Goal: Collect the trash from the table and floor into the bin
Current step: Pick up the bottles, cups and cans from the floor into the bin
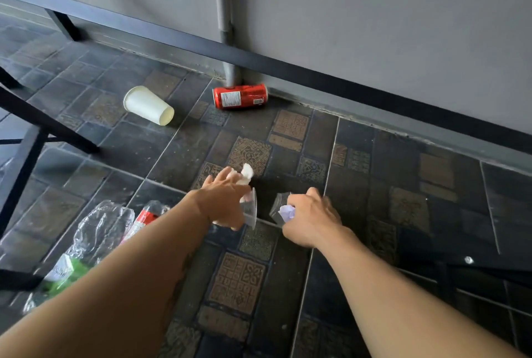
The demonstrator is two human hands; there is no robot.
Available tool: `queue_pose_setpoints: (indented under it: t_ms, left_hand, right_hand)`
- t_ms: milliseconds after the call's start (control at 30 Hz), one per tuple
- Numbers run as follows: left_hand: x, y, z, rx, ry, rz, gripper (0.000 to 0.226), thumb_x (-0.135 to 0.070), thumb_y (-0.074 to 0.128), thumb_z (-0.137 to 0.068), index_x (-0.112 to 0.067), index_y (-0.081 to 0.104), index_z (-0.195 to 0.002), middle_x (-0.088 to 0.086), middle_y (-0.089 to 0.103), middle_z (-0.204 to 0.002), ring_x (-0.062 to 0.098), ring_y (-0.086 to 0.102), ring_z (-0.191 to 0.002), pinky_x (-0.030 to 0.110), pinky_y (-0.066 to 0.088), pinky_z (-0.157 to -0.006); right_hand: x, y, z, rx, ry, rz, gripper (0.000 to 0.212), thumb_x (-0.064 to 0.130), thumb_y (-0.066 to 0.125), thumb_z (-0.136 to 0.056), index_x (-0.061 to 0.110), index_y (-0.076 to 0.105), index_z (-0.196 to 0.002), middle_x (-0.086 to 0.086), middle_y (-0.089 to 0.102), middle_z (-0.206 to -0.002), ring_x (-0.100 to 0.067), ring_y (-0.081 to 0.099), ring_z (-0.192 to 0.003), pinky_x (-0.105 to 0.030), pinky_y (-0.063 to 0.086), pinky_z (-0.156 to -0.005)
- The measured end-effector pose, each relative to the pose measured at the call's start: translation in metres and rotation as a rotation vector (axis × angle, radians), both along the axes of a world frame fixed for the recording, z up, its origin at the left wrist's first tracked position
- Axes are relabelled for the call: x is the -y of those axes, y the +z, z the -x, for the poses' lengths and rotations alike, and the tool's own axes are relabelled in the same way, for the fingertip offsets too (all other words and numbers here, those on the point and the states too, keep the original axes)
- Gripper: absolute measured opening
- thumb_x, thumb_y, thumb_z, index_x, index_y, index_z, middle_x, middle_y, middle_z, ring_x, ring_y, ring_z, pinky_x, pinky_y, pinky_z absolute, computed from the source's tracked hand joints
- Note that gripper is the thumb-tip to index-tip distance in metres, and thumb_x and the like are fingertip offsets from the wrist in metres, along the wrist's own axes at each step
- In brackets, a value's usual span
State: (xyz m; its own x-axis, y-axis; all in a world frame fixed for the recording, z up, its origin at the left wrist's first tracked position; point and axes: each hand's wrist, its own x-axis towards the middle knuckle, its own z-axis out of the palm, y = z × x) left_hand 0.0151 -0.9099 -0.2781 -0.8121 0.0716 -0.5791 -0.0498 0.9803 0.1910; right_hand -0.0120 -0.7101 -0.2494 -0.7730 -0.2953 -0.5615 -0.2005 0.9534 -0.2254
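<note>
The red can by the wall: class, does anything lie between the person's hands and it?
Nothing visible does. The red can lies on its side against the pipe, with bare tiles between it and the left hand and right hand. The paper cup lies off to its left.

At frame centre my left hand [223,199] holds a clear plastic cup [250,211] and white crumpled tissue [246,175]; my right hand [309,221] closes on a second clear cup [278,208] with a pale paper wad [287,211]. On the tiled floor [374,185], a white paper cup [148,105] and a red can [240,96] lie on their sides in the upper middle, with a crushed plastic bottle [98,231] at lower left.
</note>
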Motion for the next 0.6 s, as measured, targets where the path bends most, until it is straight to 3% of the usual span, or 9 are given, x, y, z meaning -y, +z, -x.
queue_pose_setpoints:
  t_ms: [100, 167, 200, 333, 467, 533, 600]
  left_hand:
    - [-0.004, -0.003, -0.017, -0.043, 0.019, -0.067, 0.066, -0.037, 0.064, -0.075, -0.019, 0.048, -0.137, 0.006, 0.042, -0.134, 0.030, 0.040, -0.129, 0.044, 0.045, -0.104]
    - [-0.003, -0.004, -0.028, -0.045, 0.008, -0.072, 0.055, -0.037, 0.055, -0.074, -0.021, 0.051, -0.126, 0.003, 0.045, -0.124, 0.030, 0.049, -0.118, 0.041, 0.049, -0.096]
    - [-0.002, -0.004, -0.031, -0.051, -0.005, -0.078, 0.050, -0.037, 0.054, -0.074, -0.021, 0.053, -0.122, 0.003, 0.047, -0.121, 0.029, 0.052, -0.114, 0.040, 0.050, -0.093]
    - [0.007, 0.045, -0.037, -0.264, 0.045, -0.173, 0.052, -0.036, 0.072, -0.080, -0.021, 0.053, -0.126, 0.000, 0.048, -0.117, 0.021, 0.057, -0.103, 0.031, 0.053, -0.084]
    - [0.034, 0.133, -0.057, -0.401, 0.177, -0.204, 0.082, -0.046, 0.076, -0.079, -0.022, 0.038, -0.148, -0.001, 0.047, -0.130, 0.020, 0.054, -0.113, 0.033, 0.054, -0.092]
    - [0.056, 0.175, -0.088, -0.478, 0.284, -0.237, 0.087, -0.056, 0.075, -0.076, -0.023, 0.038, -0.148, -0.004, 0.049, -0.129, 0.018, 0.055, -0.112, 0.030, 0.055, -0.089]
    - [0.080, 0.214, -0.129, -0.620, 0.405, -0.288, 0.077, -0.057, 0.078, -0.073, -0.029, 0.049, -0.138, -0.007, 0.055, -0.126, 0.013, 0.058, -0.110, 0.021, 0.052, -0.087]
  right_hand:
    - [-0.016, 0.004, -0.005, -0.081, -0.077, 0.101, 0.015, 0.029, 0.059, -0.086, 0.024, 0.058, -0.100, -0.004, 0.044, -0.107, -0.030, 0.051, -0.102, -0.036, 0.046, -0.078]
    - [-0.024, 0.010, -0.005, -0.117, -0.166, 0.164, 0.003, 0.025, 0.059, -0.084, 0.025, 0.056, -0.085, -0.002, 0.047, -0.100, -0.029, 0.052, -0.095, -0.032, 0.043, -0.073]
    - [-0.026, 0.014, -0.005, -0.135, -0.225, 0.209, 0.010, 0.021, 0.060, -0.082, 0.025, 0.053, -0.076, -0.002, 0.048, -0.095, -0.028, 0.052, -0.091, -0.030, 0.041, -0.069]
    - [-0.029, 0.036, -0.003, -0.152, -0.241, 0.326, 0.017, 0.011, 0.062, -0.079, 0.023, 0.054, -0.069, -0.002, 0.056, -0.087, -0.021, 0.053, -0.079, -0.024, 0.033, -0.054]
    - [0.002, 0.073, -0.009, -0.128, -0.218, 0.464, 0.014, 0.012, 0.069, -0.078, 0.016, 0.058, -0.072, -0.001, 0.060, -0.072, -0.023, 0.056, -0.069, -0.028, 0.039, -0.054]
    - [0.036, 0.105, -0.014, -0.064, -0.187, 0.596, 0.017, 0.011, 0.073, -0.079, 0.016, 0.058, -0.073, 0.000, 0.059, -0.068, -0.021, 0.055, -0.066, -0.029, 0.037, -0.054]
    - [0.077, 0.141, -0.027, -0.002, -0.106, 0.764, 0.020, 0.008, 0.073, -0.080, 0.016, 0.057, -0.072, 0.003, 0.055, -0.063, -0.015, 0.052, -0.061, -0.028, 0.036, -0.052]
